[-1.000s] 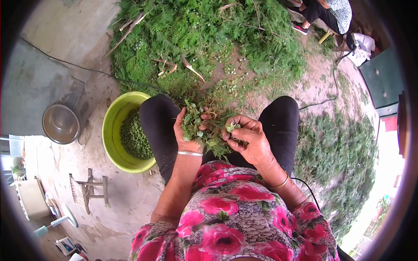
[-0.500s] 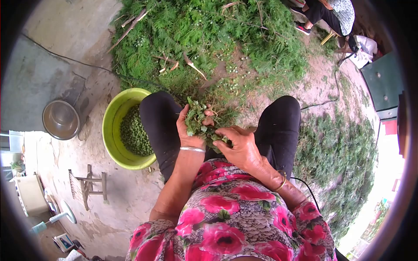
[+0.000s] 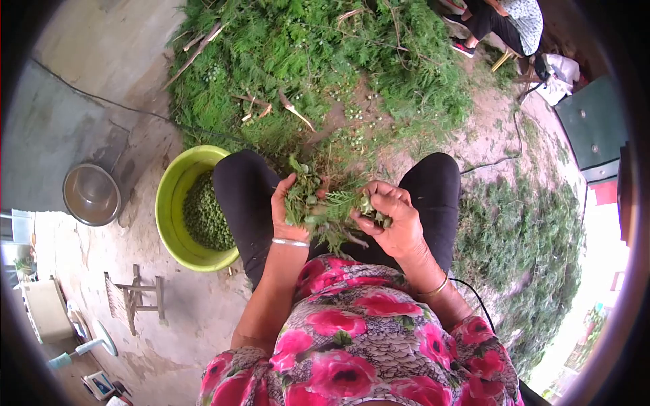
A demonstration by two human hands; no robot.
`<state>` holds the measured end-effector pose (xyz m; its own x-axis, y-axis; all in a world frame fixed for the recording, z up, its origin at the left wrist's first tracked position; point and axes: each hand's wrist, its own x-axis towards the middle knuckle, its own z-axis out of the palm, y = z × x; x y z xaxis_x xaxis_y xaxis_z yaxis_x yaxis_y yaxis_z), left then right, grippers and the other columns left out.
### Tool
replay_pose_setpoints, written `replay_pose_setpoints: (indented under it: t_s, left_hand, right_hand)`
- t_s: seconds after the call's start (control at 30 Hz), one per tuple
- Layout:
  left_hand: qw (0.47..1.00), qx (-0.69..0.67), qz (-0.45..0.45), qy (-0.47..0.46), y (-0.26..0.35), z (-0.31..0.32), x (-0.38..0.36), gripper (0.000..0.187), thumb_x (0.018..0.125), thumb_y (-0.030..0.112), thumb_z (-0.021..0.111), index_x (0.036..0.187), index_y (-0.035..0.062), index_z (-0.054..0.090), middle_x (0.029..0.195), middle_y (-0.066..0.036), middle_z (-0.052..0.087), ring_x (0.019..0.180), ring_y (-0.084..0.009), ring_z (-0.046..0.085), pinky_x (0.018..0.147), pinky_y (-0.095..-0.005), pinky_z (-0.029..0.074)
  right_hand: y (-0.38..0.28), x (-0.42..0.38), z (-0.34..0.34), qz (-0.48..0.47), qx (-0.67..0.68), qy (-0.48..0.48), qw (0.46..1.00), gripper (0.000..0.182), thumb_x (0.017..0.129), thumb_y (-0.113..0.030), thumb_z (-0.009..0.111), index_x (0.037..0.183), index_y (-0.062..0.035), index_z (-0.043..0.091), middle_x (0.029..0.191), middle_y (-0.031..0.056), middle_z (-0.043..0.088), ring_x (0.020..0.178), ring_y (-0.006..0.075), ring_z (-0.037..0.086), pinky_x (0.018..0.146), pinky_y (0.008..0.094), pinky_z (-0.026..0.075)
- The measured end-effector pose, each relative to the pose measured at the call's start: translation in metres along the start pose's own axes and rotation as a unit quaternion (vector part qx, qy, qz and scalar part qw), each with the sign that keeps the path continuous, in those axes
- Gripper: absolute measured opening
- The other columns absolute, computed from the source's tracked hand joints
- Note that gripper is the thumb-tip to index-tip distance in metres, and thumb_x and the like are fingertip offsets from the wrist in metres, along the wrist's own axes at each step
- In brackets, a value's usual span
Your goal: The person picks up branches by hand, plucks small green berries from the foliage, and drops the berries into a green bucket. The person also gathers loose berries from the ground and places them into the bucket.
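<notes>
My left hand (image 3: 284,215), with a silver bangle at the wrist, is closed around a bunch of leafy evergreen sprigs (image 3: 313,197). A feathery tip of the bunch reaches across to my right hand (image 3: 401,227). The right fingers are curled around small round green cones (image 3: 383,219), with the fingertips right at the sprig's end. Both hands are above my lap, between my knees. By my left knee stands a yellow-green tub (image 3: 170,233) partly filled with the same green cones (image 3: 205,215).
A big heap of cut evergreen branches (image 3: 271,61) covers the ground ahead. More greenery (image 3: 521,243) lies spread at the right. At left are a metal basin (image 3: 93,195) and a small wooden stool (image 3: 135,298). Another person (image 3: 497,27) sits at the far right.
My right hand has moved right and turned, now showing green cones in its curled fingers. The left hand keeps the sprigs. The whole view has shifted slightly.
</notes>
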<state>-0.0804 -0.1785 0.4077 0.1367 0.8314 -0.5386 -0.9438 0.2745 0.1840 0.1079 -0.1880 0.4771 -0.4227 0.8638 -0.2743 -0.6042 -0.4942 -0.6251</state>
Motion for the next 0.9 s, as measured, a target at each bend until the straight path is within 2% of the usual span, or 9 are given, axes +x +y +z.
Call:
replay_pose_setpoints:
  t_s: [0.13, 0.2, 0.37, 0.43, 0.47, 0.53, 0.77, 0.87, 0.9]
  left_hand:
    - [0.979, -0.025, -0.115, -0.163, -0.003, -0.009, -0.002, 0.033, 0.088, 0.026, 0.049, 0.103, -0.0017, 0.059, 0.094, -0.019, 0.065, 0.078, -0.0297, 0.063, 0.051, -0.0357, 0.049]
    - [0.981, 0.01, -0.109, -0.159, -0.008, -0.001, -0.006, 0.036, 0.089, 0.029, 0.05, 0.103, -0.0035, 0.058, 0.091, -0.019, 0.065, 0.075, -0.0282, 0.063, 0.044, -0.0313, 0.048]
    - [0.971, 0.188, -0.063, -0.136, -0.017, 0.013, -0.012, 0.037, 0.089, 0.029, 0.056, 0.104, -0.0051, 0.058, 0.086, -0.016, 0.065, 0.069, -0.022, 0.065, 0.038, -0.0248, 0.047]
    - [0.967, 0.22, -0.029, -0.122, -0.02, 0.024, -0.017, 0.027, 0.087, 0.019, 0.059, 0.1, -0.0044, 0.06, 0.082, -0.013, 0.065, 0.062, -0.0187, 0.064, 0.041, -0.026, 0.051]
    - [0.968, 0.219, -0.029, -0.123, -0.021, 0.027, -0.017, 0.027, 0.087, 0.019, 0.059, 0.1, -0.0044, 0.06, 0.082, -0.013, 0.065, 0.062, -0.0187, 0.064, 0.041, -0.026, 0.051]
    - [0.972, 0.228, 0.01, -0.059, -0.022, 0.031, -0.016, 0.021, 0.085, 0.012, 0.058, 0.098, -0.0042, 0.06, 0.08, -0.013, 0.065, 0.057, -0.0196, 0.063, 0.044, -0.0265, 0.053]
    - [0.971, 0.223, -0.024, -0.083, -0.012, 0.016, -0.011, 0.019, 0.079, 0.006, 0.058, 0.094, -0.0047, 0.059, 0.078, -0.016, 0.064, 0.058, -0.0207, 0.063, 0.039, -0.027, 0.051]
    - [0.964, 0.23, -0.031, -0.129, -0.011, 0.012, -0.011, 0.022, 0.079, 0.009, 0.058, 0.096, -0.0052, 0.058, 0.079, -0.02, 0.063, 0.059, -0.0237, 0.062, 0.034, -0.0259, 0.047]
    - [0.973, 0.192, -0.037, -0.125, -0.012, 0.015, -0.012, 0.023, 0.08, 0.01, 0.057, 0.096, -0.0055, 0.057, 0.08, -0.022, 0.063, 0.059, -0.0253, 0.062, 0.033, -0.0255, 0.045]
  right_hand:
    - [-0.013, 0.007, 0.007, 0.012, -0.001, 0.063, 0.998, 0.009, 0.082, -0.003, 0.054, 0.089, 0.0032, 0.058, 0.072, 0.0068, 0.058, 0.054, 0.009, 0.048, 0.043, 0.0184, 0.032]
    - [-0.016, 0.012, 0.002, 0.003, -0.159, 0.059, 0.985, 0.009, 0.08, 0.0, 0.059, 0.089, 0.0038, 0.059, 0.068, 0.0046, 0.057, 0.052, 0.0075, 0.047, 0.043, 0.0179, 0.031]
    - [-0.02, 0.025, 0.01, -0.007, -0.297, 0.073, 0.952, 0.012, 0.08, -0.001, 0.063, 0.09, 0.0052, 0.063, 0.062, 0.0003, 0.054, 0.05, 0.0035, 0.041, 0.042, 0.0202, 0.025]
    - [-0.026, 0.028, 0.022, -0.081, -0.452, 0.044, 0.887, 0.01, 0.081, -0.005, 0.062, 0.085, 0.0043, 0.065, 0.062, 0.0016, 0.057, 0.054, 0.0071, 0.05, 0.046, 0.0222, 0.039]
    - [-0.027, 0.03, 0.02, -0.081, -0.453, 0.044, 0.887, 0.01, 0.081, -0.005, 0.062, 0.085, 0.0043, 0.065, 0.062, 0.0016, 0.057, 0.054, 0.0071, 0.05, 0.046, 0.0222, 0.039]
    - [-0.028, 0.035, 0.015, -0.165, -0.607, 0.018, 0.777, 0.013, 0.079, -0.006, 0.063, 0.086, 0.0045, 0.065, 0.061, 0.0024, 0.058, 0.056, 0.0075, 0.052, 0.051, 0.0239, 0.043]
    - [-0.017, 0.043, 0.003, -0.199, -0.563, 0.044, 0.801, 0.012, 0.078, -0.005, 0.064, 0.085, 0.0036, 0.065, 0.066, 0.0055, 0.061, 0.057, 0.0053, 0.05, 0.051, 0.0247, 0.043]
    - [-0.016, 0.05, -0.014, -0.234, -0.561, 0.147, 0.781, 0.011, 0.078, -0.004, 0.063, 0.083, 0.0053, 0.063, 0.067, 0.0075, 0.061, 0.055, 0.0074, 0.051, 0.047, 0.0231, 0.04]
    - [-0.023, 0.048, -0.018, -0.156, -0.365, 0.173, 0.901, 0.011, 0.079, -0.004, 0.062, 0.084, 0.0055, 0.062, 0.068, 0.0096, 0.06, 0.055, 0.0097, 0.051, 0.045, 0.0219, 0.037]
